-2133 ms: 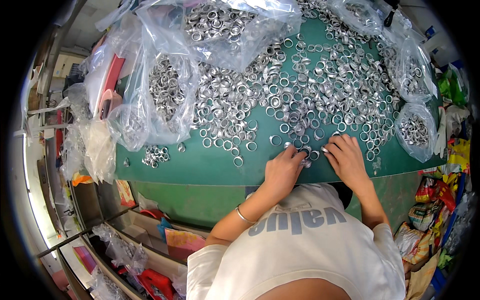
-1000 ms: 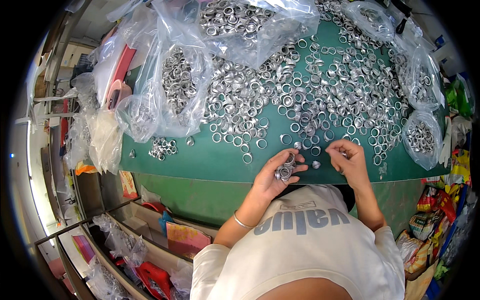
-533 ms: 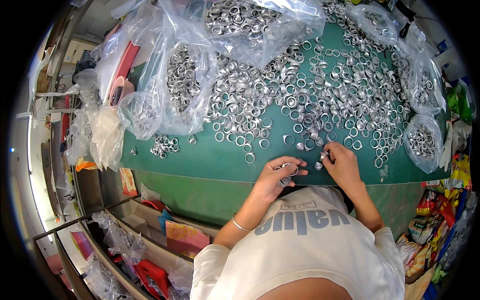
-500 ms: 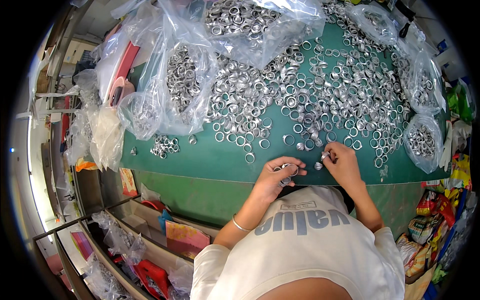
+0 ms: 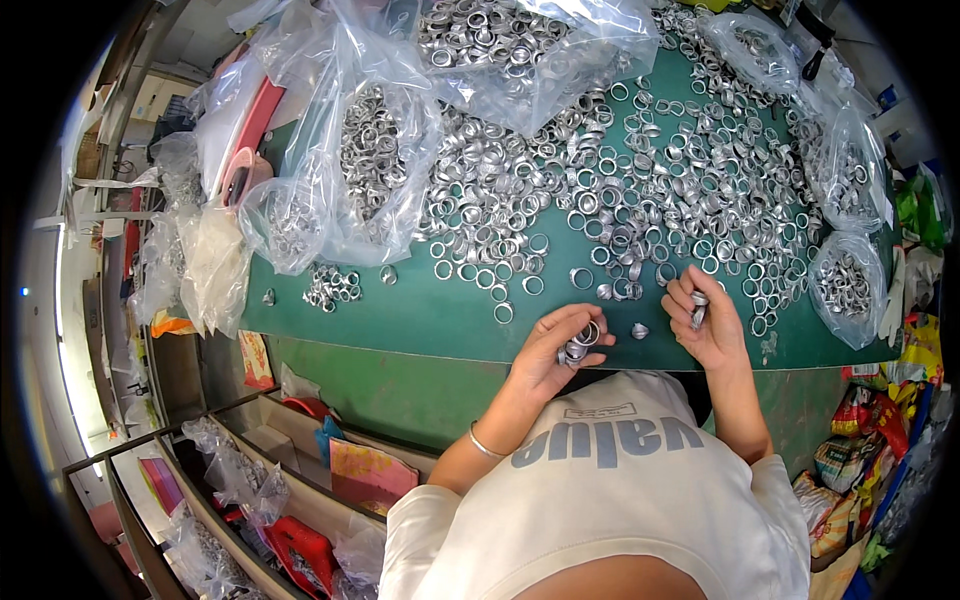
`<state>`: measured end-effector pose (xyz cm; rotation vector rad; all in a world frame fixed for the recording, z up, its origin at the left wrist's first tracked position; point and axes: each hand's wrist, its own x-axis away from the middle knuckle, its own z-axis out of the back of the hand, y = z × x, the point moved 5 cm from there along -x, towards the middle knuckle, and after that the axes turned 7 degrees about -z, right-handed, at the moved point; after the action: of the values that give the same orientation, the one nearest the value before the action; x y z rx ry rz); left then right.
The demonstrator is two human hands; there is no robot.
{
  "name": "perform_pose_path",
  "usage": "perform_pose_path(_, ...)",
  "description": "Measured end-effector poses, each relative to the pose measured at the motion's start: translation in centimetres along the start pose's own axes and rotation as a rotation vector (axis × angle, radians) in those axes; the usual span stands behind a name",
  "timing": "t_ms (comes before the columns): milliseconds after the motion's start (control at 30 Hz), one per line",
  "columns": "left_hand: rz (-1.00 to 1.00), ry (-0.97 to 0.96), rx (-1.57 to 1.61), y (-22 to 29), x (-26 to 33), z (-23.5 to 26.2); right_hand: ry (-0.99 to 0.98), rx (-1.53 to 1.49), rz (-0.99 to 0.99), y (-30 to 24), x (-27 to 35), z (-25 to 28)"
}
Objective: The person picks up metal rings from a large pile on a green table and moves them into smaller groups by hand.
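Note:
My left hand (image 5: 553, 345) is closed around several silver metal rings (image 5: 579, 346) just above the table's near edge. Right of it, my right hand (image 5: 708, 322) is lifted, palm turned inward, with its fingers curled on metal rings (image 5: 699, 309); how many it holds I cannot tell. Between the hands a single ring (image 5: 640, 331) lies on the green tabletop (image 5: 440, 325). Beyond both hands spreads a wide heap of loose rings (image 5: 690, 190), with a few strays such as one ring (image 5: 582, 279) along its near side.
Clear plastic bags of rings (image 5: 375, 160) stand at the left and back; another bag (image 5: 846, 285) sits at the right edge. A small ring pile (image 5: 331, 287) lies front left. Below the table at left is an open drawer (image 5: 265, 440); colourful packets (image 5: 860, 440) lie at right.
My right hand has moved right and turned its palm inward, away from the single ring, which stays on the table. My left hand has shifted only slightly, still holding its rings.

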<state>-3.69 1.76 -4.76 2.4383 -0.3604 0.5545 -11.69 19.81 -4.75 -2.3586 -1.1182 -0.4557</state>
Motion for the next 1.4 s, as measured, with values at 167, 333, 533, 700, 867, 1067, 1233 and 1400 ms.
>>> perform_pose_path(167, -0.164, 0.074, -0.410, 1.0, -0.1, -0.1, 0.313, 1.324, 0.573, -1.2, 0.5, -3.4)
perform_pose_path(333, -0.735, 0.033, -1.303, 2.3, -0.2, -2.3, 0.382, 1.891, 0.817, -0.5, -0.6, -5.2)
perform_pose_path(533, -0.708, 0.179, -1.733, 2.3, -1.0, -4.3, 0.000, 0.986, 0.648, -2.9, 0.1, -3.4)
perform_pose_path(700, -0.858, 0.106, -1.561, 2.8, -1.7, -4.3, -0.049, 0.122, 0.414, -3.8, 0.7, -2.2)
perform_pose_path(867, -0.280, -0.152, -0.549, 2.5, -2.2, -2.7, 0.020, 0.072, 0.347, -4.3, 0.0, -1.1)
perform_pose_path(1067, -0.031, -0.265, -0.084, 1.2, -1.7, -2.5, 0.595, 1.545, 0.748, -3.6, -1.6, -3.9)
perform_pose_path(1233, 0.018, -0.249, 0.124, 0.0, -2.0, -2.0, 0.606, 1.643, 0.778, -3.3, -3.0, -3.5)
perform_pose_path(1400, 0.042, -0.214, 0.218, -0.5, -2.1, -1.3, 0.585, 1.713, 0.800, -4.0, -1.7, -4.2)
